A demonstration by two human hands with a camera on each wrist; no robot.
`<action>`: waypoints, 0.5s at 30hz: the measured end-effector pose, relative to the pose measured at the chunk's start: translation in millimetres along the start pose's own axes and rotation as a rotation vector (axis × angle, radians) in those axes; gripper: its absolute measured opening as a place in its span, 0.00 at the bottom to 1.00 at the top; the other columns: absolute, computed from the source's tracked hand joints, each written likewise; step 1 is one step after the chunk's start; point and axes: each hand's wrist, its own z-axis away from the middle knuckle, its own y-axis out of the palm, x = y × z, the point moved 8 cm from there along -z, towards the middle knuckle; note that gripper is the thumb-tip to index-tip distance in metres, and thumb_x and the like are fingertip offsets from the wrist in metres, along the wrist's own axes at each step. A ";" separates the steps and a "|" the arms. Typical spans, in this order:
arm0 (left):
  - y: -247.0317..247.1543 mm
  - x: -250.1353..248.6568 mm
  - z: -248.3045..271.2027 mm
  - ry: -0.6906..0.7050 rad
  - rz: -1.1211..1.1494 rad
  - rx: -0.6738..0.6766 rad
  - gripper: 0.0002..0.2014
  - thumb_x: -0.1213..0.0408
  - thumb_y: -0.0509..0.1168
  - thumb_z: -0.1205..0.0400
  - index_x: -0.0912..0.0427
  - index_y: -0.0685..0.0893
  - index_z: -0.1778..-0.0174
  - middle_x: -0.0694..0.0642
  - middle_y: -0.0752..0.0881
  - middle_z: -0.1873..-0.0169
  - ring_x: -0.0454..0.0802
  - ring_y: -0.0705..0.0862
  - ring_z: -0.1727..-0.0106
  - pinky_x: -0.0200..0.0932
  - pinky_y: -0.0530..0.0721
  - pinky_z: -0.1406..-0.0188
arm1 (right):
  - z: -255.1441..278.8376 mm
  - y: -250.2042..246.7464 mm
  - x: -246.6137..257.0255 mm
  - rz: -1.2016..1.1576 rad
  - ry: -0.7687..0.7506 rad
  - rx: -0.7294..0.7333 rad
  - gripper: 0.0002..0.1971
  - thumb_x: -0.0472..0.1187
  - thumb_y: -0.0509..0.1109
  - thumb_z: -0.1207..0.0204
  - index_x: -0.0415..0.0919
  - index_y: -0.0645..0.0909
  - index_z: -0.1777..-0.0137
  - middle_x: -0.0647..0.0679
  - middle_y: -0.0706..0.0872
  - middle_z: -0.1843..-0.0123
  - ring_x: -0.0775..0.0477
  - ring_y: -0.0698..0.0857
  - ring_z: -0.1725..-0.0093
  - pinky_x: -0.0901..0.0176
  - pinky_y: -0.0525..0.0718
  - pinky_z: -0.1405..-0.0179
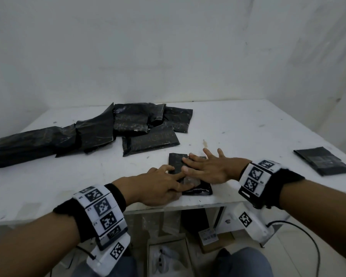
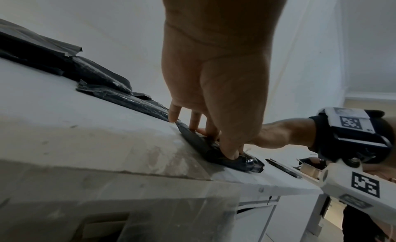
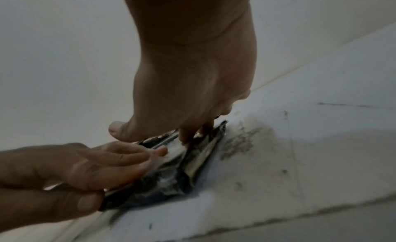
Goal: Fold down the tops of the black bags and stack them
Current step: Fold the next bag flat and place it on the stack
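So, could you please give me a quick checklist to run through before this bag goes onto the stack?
1. Right hand flat on the bag: ok.
2. Left hand pressing the near end with straight fingers: ok.
3. Top fully creased down: cannot tell, the hands cover it.
4. Finished bag lying on the right, free to stack on: ok.
5. Unfolded pile well apart from the work spot: ok.
6. Bag wholly on the table: ok, though near the front edge.

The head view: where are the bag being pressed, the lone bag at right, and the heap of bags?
pressed bag (image 1: pixel 175 162), head view, its bare far-left corner.
lone bag (image 1: pixel 324 161), head view, its middle.
heap of bags (image 1: pixel 131 118), head view, a top bag.
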 end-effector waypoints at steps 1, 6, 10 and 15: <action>-1.3 2.3 -1.1 -0.008 0.074 -0.017 0.23 0.49 0.49 0.08 0.31 0.58 0.15 0.35 0.48 0.13 0.60 0.48 0.13 0.63 0.62 0.18 | 3.4 -3.0 2.0 -0.010 -0.004 -0.007 0.48 0.81 0.28 0.36 0.65 0.34 0.14 0.58 0.37 0.11 0.38 0.32 0.13 0.24 0.28 0.21; -24.7 23.7 -1.0 0.011 0.298 -0.301 0.21 0.37 0.54 0.15 0.31 0.79 0.28 0.31 0.73 0.23 0.47 0.70 0.21 0.64 0.70 0.23 | 35.6 2.3 4.6 0.008 -0.053 -0.039 0.47 0.80 0.33 0.29 0.59 0.31 0.14 0.57 0.33 0.11 0.42 0.30 0.14 0.28 0.30 0.18; -50.1 48.7 0.0 -0.139 0.256 -0.464 0.20 0.48 0.58 0.11 0.36 0.75 0.21 0.39 0.73 0.20 0.47 0.67 0.18 0.68 0.69 0.23 | 56.7 13.3 12.6 0.029 -0.081 -0.033 0.48 0.80 0.36 0.29 0.57 0.30 0.13 0.56 0.31 0.12 0.43 0.27 0.15 0.29 0.29 0.18; -46.8 31.8 -30.1 -0.132 0.087 -0.170 0.25 0.46 0.48 0.08 0.35 0.57 0.13 0.44 0.54 0.11 0.54 0.51 0.12 0.68 0.62 0.19 | 51.0 30.2 19.6 0.097 -0.107 -0.037 0.45 0.80 0.39 0.25 0.60 0.29 0.14 0.51 0.30 0.12 0.37 0.27 0.15 0.24 0.30 0.20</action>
